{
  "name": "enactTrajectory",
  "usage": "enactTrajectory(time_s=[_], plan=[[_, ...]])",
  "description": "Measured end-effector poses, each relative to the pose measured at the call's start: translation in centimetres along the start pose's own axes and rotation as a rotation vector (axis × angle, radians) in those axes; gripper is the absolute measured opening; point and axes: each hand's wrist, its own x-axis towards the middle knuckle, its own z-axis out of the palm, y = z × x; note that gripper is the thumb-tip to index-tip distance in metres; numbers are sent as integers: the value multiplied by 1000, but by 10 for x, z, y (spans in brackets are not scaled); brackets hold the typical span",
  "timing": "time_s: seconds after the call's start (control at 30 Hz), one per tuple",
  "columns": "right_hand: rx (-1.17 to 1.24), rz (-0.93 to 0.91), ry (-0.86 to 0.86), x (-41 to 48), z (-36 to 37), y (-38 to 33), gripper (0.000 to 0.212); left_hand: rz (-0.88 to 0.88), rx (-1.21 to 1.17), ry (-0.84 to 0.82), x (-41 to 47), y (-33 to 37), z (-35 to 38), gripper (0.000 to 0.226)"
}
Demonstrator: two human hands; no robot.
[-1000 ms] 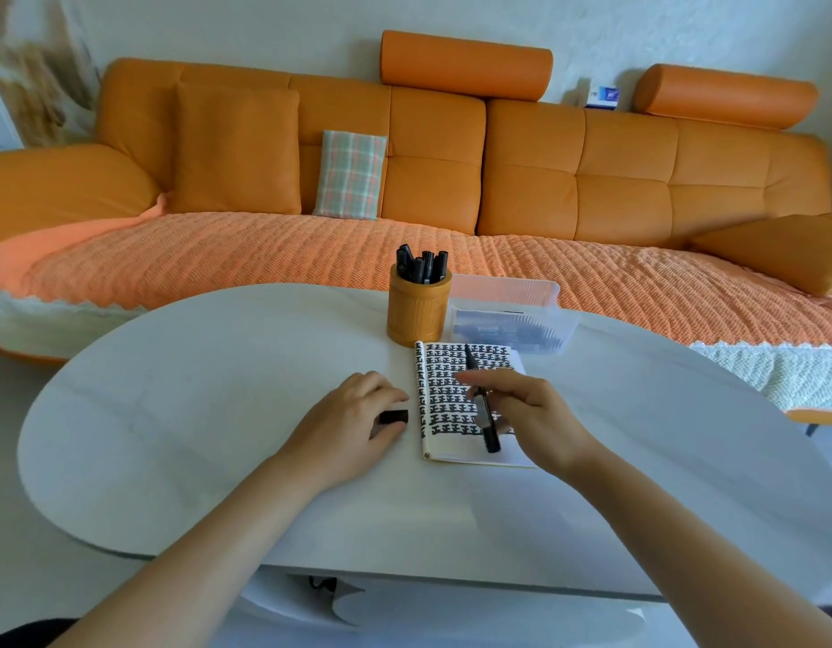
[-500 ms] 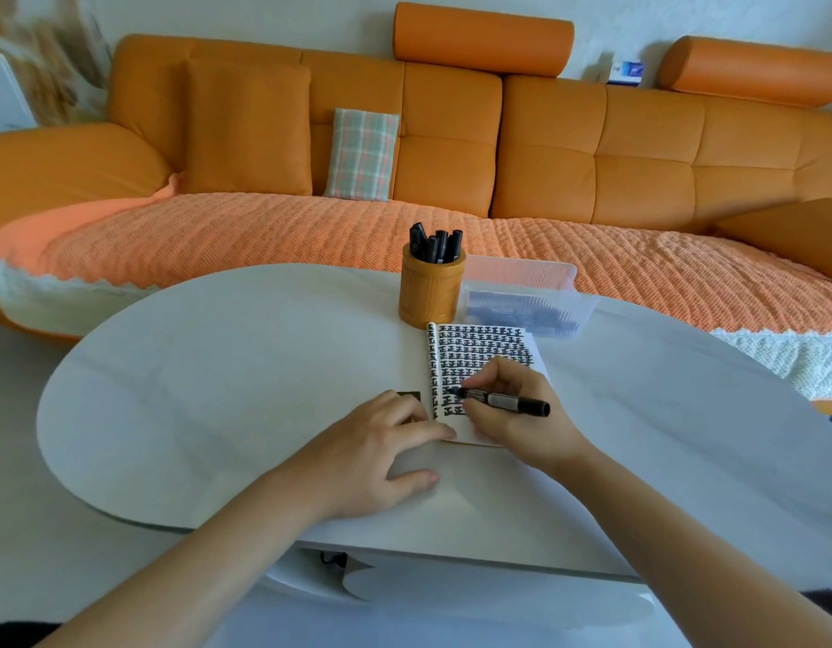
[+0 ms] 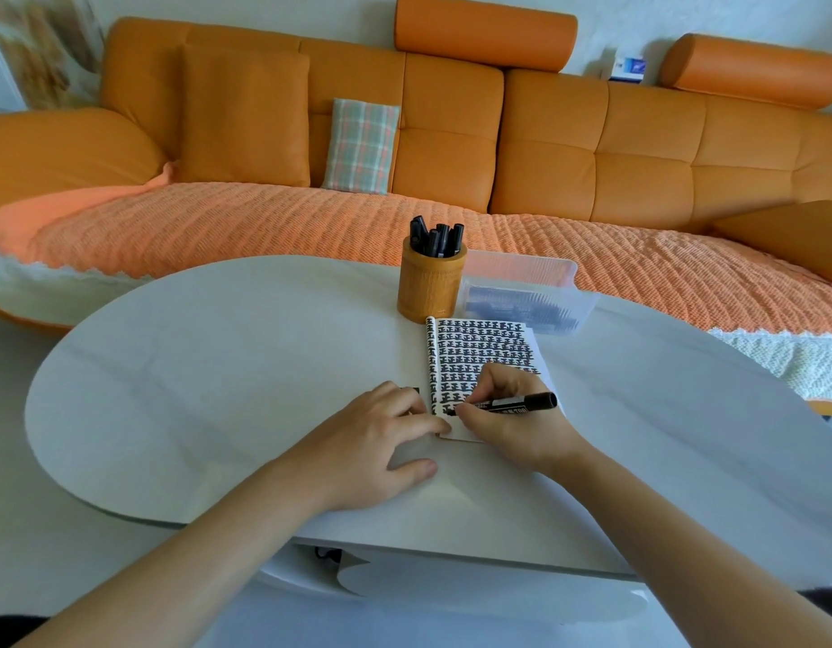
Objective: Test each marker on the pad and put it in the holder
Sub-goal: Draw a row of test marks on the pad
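- Here we find the right hand (image 3: 512, 416) over the near end of the pad (image 3: 486, 341), fingers and thumb pinched round a black marker (image 3: 516, 404) in a writing grip.
- The marker's tip touches the paper near the pad's near left corner. Its long axis runs roughly along the table's near edge, with the tip to the left and the rear end pointing toward the right edge.
- The left hand (image 3: 381, 441) lies on the table (image 3: 208, 367) just left of the pad, thumb flat, with a fingertip pressing the pad's near left corner.
- A small black piece (image 3: 411, 391), likely the cap, peeks out beyond those fingers. We cannot tell whether the hand holds it or merely rests beside it.
- The pad is nearly filled with rows of black marks, so we judge the testing stroke to be the step in hand.
- The holder (image 3: 431, 285) stands upright just past the pad's far left corner, toward the table's far edge, with several capped markers (image 3: 436, 238) in it.
- From the right hand, the holder lies straight away and slightly left. Both hands are about equally near it, but the right one already has the marker.
- We think the coming move turns on swinging that sideways axis upright, after capping, so the marker drops in end first.
- A clear plastic box (image 3: 526, 292) of markers sits right of the holder.
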Motion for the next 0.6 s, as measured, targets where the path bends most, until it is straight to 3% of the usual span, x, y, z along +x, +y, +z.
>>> enactTrajectory(time_s=[0.6], plan=[[-47,-37,-42,-1,0,6,24,-22,6,8,1,2,0,44]])
